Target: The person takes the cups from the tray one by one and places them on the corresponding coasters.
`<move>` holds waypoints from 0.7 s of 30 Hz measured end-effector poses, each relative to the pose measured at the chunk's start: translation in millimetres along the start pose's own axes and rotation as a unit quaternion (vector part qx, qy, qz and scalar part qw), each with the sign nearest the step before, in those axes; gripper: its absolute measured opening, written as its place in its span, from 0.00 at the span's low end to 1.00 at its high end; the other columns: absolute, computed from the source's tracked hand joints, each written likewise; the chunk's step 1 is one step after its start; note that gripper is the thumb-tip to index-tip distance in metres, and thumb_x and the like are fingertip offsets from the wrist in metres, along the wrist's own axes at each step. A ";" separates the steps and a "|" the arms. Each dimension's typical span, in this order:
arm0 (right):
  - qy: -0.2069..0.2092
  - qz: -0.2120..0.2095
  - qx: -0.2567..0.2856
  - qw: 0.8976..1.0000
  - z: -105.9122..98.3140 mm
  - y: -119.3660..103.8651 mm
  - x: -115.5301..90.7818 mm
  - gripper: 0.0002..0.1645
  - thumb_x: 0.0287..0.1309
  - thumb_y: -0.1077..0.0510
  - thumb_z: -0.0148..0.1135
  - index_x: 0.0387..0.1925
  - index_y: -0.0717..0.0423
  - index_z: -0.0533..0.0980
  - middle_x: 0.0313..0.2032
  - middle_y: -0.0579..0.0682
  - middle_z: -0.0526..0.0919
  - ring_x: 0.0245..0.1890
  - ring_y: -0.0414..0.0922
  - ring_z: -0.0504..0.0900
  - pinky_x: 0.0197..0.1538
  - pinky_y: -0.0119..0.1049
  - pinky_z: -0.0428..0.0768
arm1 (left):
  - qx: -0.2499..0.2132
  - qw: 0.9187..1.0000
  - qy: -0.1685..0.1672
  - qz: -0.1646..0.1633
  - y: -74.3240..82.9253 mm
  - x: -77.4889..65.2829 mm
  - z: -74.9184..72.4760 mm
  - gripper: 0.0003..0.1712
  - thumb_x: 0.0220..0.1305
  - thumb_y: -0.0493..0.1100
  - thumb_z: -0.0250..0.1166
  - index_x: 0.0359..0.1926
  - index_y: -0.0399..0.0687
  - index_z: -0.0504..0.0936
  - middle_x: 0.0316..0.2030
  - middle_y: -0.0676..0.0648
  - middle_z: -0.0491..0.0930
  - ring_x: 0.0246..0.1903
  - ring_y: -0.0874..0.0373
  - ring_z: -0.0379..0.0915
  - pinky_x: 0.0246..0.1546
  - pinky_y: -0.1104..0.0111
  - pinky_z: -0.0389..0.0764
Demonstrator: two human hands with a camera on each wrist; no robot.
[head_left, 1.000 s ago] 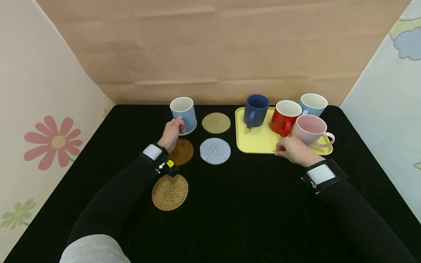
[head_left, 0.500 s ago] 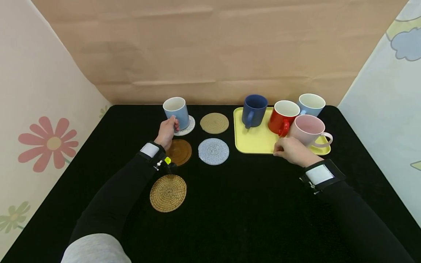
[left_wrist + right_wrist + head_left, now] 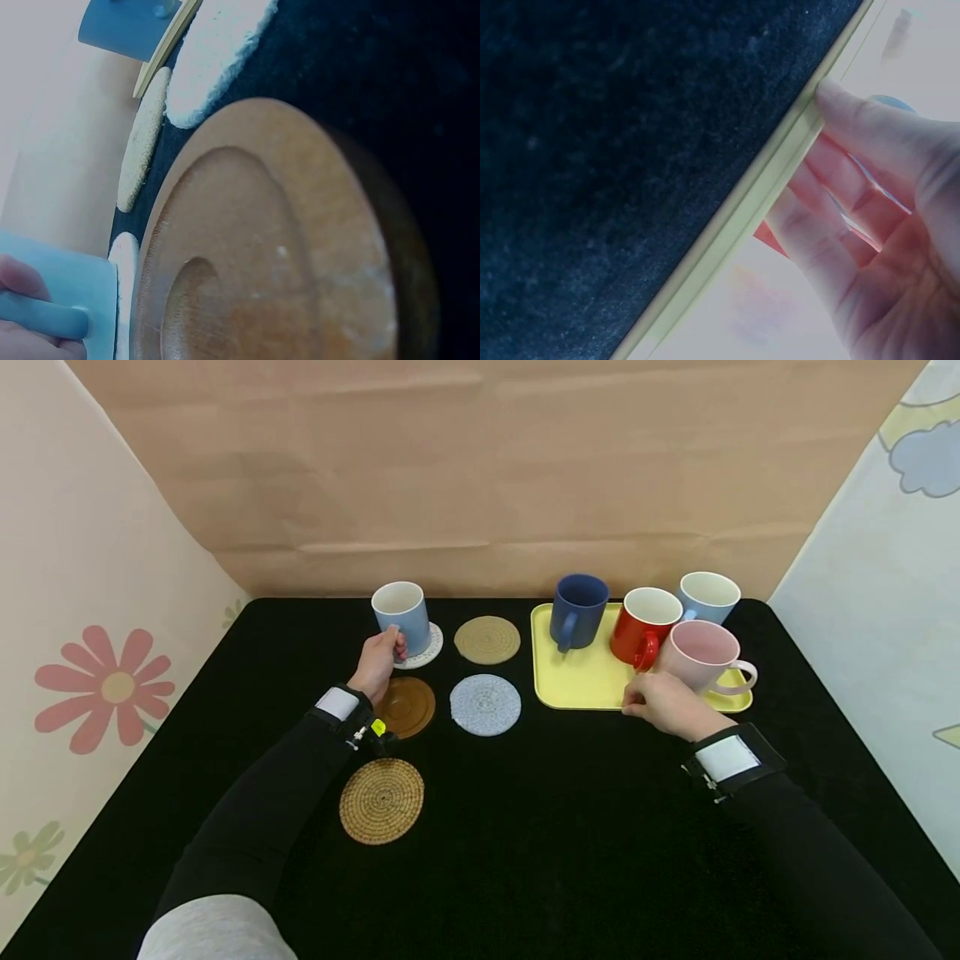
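Observation:
My left hand (image 3: 378,662) grips the handle of a light blue mug (image 3: 401,608) at the back left. The mug is upright over a white lacy coaster (image 3: 426,647), whose right side shows past it. In the left wrist view the mug's base is right at that coaster, with the fingers and thumb around the handle. At the right, my right hand (image 3: 667,700) holds the front rim of a yellow tray (image 3: 585,687). The right wrist view shows its thumb on the rim and the fingers over the tray. A pink mug (image 3: 701,653) stands just behind this hand.
Dark blue (image 3: 579,610), red (image 3: 645,627) and light blue (image 3: 708,597) mugs stand at the tray. Flat on the black table lie a beige coaster (image 3: 487,640), a pale blue coaster (image 3: 485,704), a brown wooden coaster (image 3: 408,708) and a woven straw coaster (image 3: 382,802).
My left hand and the light blue mug have shifted slightly left, so more of the white coaster shows on the right. My right hand stays at the tray rim.

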State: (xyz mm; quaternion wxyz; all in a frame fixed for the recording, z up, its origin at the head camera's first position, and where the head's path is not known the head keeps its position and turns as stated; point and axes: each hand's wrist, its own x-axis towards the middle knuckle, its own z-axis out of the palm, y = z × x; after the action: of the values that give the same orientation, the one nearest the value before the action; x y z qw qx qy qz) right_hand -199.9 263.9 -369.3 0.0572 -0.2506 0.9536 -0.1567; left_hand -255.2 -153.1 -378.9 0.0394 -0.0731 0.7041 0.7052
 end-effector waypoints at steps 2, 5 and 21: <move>0.000 -0.002 0.001 1.000 -0.2 -0.5 0.3 0.05 0.50 0.65 0.73 0.28 0.59 0.82 0.23 0.46 0.79 0.24 0.45 0.73 0.33 0.38 0.79 | -0.001 1.000 -0.002 0.003 -1.3 0.6 -0.6 0.20 0.79 0.48 0.39 0.34 0.39 0.66 0.32 0.47 0.63 0.34 0.58 0.61 0.43 0.69 0.62; 0.003 -0.005 0.000 1.000 -0.6 -0.7 0.4 0.05 0.50 0.65 0.73 0.28 0.59 0.81 0.23 0.46 0.79 0.24 0.45 0.73 0.34 0.39 0.79 | -0.007 1.000 -0.005 0.004 -2.3 1.1 -0.7 0.19 0.79 0.47 0.39 0.34 0.39 0.66 0.31 0.48 0.63 0.33 0.58 0.61 0.43 0.69 0.62; 0.006 -0.005 0.001 1.000 1.6 1.3 -0.3 0.05 0.50 0.66 0.73 0.28 0.58 0.81 0.23 0.46 0.79 0.24 0.45 0.73 0.34 0.39 0.78 | 0.016 1.000 -0.022 0.008 -2.7 1.0 -2.2 0.20 0.80 0.45 0.38 0.34 0.37 0.67 0.29 0.49 0.64 0.31 0.59 0.62 0.43 0.67 0.64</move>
State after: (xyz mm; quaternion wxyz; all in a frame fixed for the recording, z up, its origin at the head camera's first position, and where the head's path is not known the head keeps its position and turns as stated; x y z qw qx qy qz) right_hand -200.0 264.7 -371.2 0.0511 -0.2543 0.9525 -0.1595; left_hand -255.6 -155.3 -381.7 0.0503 -0.0511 0.7147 0.6958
